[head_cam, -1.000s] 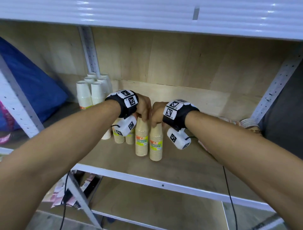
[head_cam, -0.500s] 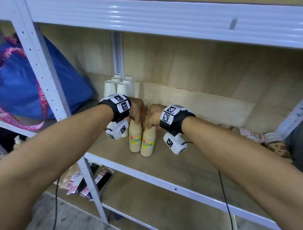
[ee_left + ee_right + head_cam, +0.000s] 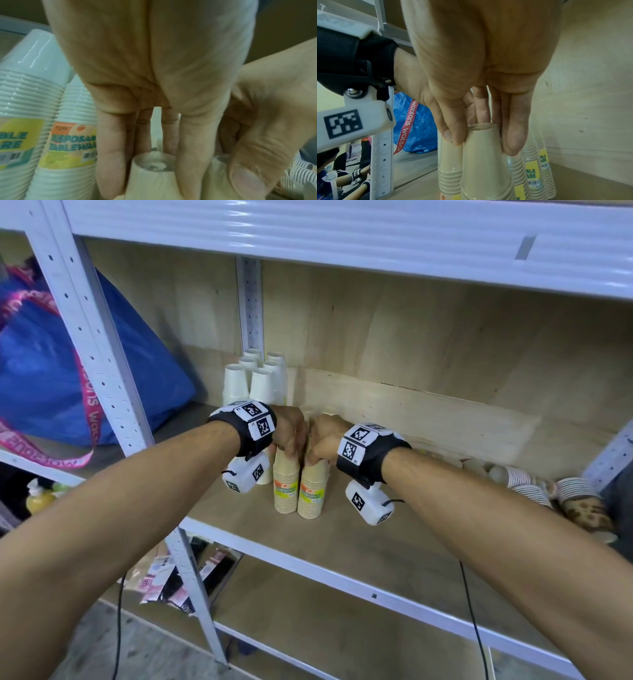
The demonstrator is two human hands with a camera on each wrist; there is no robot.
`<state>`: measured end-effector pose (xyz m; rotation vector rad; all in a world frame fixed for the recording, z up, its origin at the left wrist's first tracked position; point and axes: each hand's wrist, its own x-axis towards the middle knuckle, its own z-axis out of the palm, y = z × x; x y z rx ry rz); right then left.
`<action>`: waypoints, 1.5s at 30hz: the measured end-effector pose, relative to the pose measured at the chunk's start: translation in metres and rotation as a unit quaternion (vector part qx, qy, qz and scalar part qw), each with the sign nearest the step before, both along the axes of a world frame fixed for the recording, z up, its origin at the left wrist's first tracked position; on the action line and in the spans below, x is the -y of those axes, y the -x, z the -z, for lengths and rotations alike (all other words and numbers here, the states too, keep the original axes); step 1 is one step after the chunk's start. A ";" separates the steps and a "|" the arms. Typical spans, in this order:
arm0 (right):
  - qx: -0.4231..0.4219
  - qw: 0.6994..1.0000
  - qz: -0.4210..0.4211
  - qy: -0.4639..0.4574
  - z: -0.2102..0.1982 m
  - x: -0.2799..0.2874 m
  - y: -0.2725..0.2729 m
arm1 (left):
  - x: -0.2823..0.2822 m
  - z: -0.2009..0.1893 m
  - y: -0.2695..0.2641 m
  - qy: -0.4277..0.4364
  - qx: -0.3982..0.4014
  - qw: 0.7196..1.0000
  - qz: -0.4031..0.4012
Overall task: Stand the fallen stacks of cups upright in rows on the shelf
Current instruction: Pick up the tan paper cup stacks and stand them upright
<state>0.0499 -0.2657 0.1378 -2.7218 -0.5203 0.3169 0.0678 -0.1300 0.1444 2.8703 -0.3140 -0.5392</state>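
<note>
Two beige cup stacks with orange and yellow labels stand upright side by side on the wooden shelf [image 3: 394, 546]. My left hand [image 3: 291, 447] grips the top of the left stack [image 3: 285, 486]; in the left wrist view its fingers [image 3: 113, 155] curl round that stack's top [image 3: 152, 180]. My right hand [image 3: 317, 457] pinches the top of the right stack [image 3: 311, 494], thumb and fingers [image 3: 513, 139] on either side of it [image 3: 484, 162]. The two hands almost touch. Several fallen patterned stacks [image 3: 534, 486] lie at the shelf's right end.
Several white cup stacks [image 3: 255, 381] stand upright in the back left corner, and more labelled stacks [image 3: 533, 173] stand behind the two held ones. A blue bag [image 3: 51, 364] fills the bay to the left. A white upright post [image 3: 102, 364] and the shelf's front rail [image 3: 342, 577] border the space.
My view has swung so the shelf now sits further right. Both hands have kept hold of the tops of the two upright beige stacks; since half a second ago hardly anything moves.
</note>
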 end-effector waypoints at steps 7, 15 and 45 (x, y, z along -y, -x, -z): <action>0.024 0.998 0.048 -0.027 -0.006 0.012 -0.013 | 0.000 -0.025 -0.005 0.031 0.043 0.998 -0.022; 0.084 0.988 0.126 -0.018 -0.016 0.050 -0.030 | 0.029 -0.062 -0.025 0.079 0.133 0.988 -0.008; 0.028 0.930 0.354 0.088 0.039 0.297 -0.045 | 0.225 0.021 -0.096 0.140 0.137 0.970 0.142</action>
